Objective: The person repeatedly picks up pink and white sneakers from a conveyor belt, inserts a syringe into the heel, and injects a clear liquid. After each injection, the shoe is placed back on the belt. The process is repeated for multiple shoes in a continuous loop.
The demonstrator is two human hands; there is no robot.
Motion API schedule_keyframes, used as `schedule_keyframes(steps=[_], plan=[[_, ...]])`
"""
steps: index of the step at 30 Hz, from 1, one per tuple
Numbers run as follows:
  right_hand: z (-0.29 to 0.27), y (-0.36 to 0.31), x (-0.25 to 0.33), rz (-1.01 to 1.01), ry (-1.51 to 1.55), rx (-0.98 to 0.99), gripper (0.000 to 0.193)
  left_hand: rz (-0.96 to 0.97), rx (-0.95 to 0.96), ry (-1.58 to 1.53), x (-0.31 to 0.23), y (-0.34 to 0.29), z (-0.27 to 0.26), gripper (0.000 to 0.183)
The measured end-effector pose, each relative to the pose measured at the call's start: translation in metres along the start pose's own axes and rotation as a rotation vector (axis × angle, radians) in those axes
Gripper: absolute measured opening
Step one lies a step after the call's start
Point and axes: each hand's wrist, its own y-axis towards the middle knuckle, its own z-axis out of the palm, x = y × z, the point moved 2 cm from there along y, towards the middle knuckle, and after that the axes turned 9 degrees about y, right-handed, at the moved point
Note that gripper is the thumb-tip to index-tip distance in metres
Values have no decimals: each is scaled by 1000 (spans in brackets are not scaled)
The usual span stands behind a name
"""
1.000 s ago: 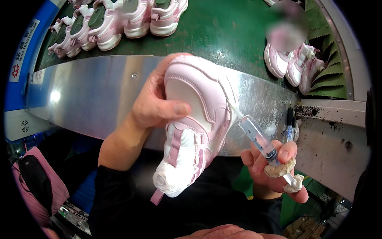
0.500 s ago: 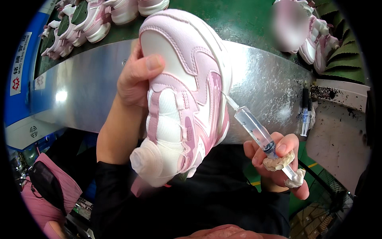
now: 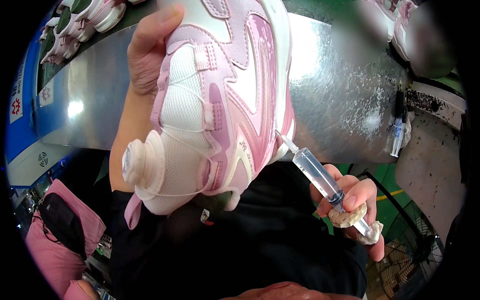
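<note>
Scuffed metal makes up the surface, its edge bowed by the lens and its middle hidden behind what is held before it. Nearest, black clothing fills the lower part of the view. Above it, the right hand has its grip closed on a syringe, some of its fingers hidden behind the barrel; one beige wad wraps the flange and another caps the plunger. The nozzle slants up to a fine tip at the sole edge of a pink-and-white shoe; whether it touches is too small to tell. That shoe is raised in front of the surface, its toe cut off by the upper edge and its opening mostly out of sight underneath, with a round dial jutting out at lower left. The left hand keeps a firm grip on the forefoot, thumb on top, the other fingers concealed. Beyond, slim tools lie at the right end of the surface, hard to identify. Pink cloth at left and a fan at right run into the dark rim. Farthest, a row of similar shoes is cropped at upper left, while blurred patches cover much at upper right.
</note>
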Motion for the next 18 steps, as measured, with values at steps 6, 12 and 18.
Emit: schedule_keyframes(steps=[6, 12, 18], plan=[[-2, -6, -3, -10, -13, -19, 94, -6, -6, -2, 3, 1, 2, 27], [-6, -7, 7, 112, -60, 37, 81, -4, -27, 11, 2, -3, 4, 30], [-5, -6, 7, 106, -70, 31, 78, -20, -34, 4, 5, -1, 4, 34]])
